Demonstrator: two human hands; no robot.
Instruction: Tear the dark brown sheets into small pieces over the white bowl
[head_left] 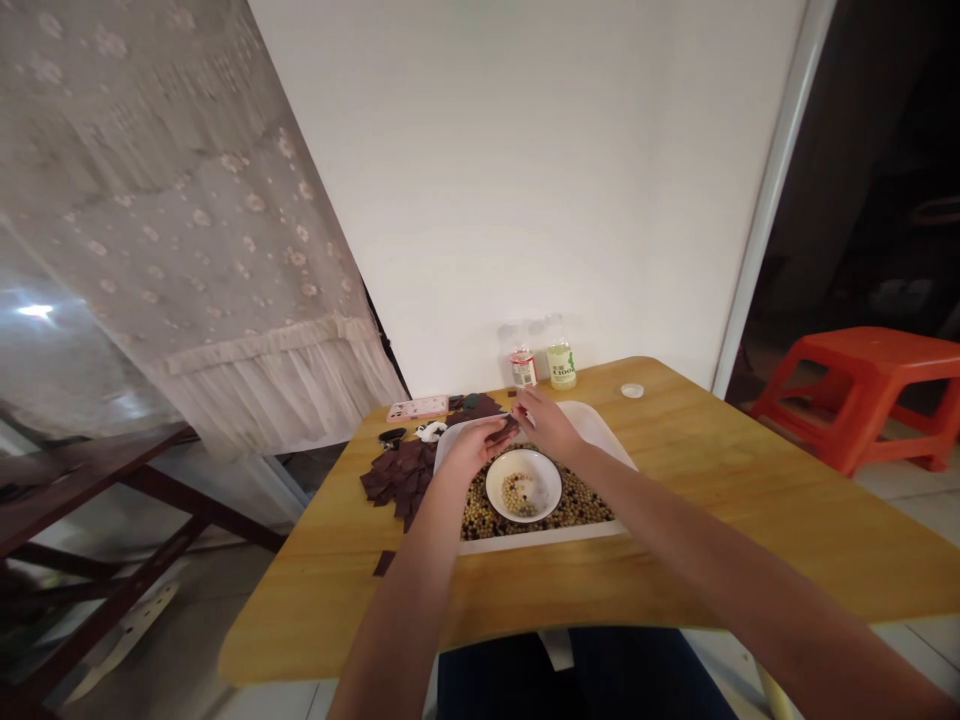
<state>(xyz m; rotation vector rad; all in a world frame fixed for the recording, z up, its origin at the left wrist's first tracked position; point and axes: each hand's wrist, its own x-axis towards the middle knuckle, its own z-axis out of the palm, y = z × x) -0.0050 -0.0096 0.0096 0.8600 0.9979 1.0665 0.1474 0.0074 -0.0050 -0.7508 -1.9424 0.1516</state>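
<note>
My left hand holds a small dark brown square piece, which looks like a flat pouch, above the tray's left half. Close against it, my right hand has its fingers pinched together; what they grip is too small to make out. Below both hands, a white bowl with some pale beads in it rests on the beads in the tray. The white tray is spread with many small round beads in yellow, brown and black.
Left of the tray lies a heap of dark brown squares, with a single square nearer me. A pink phone, two bottles and a white lid stand or lie farther back. An orange stool is at right.
</note>
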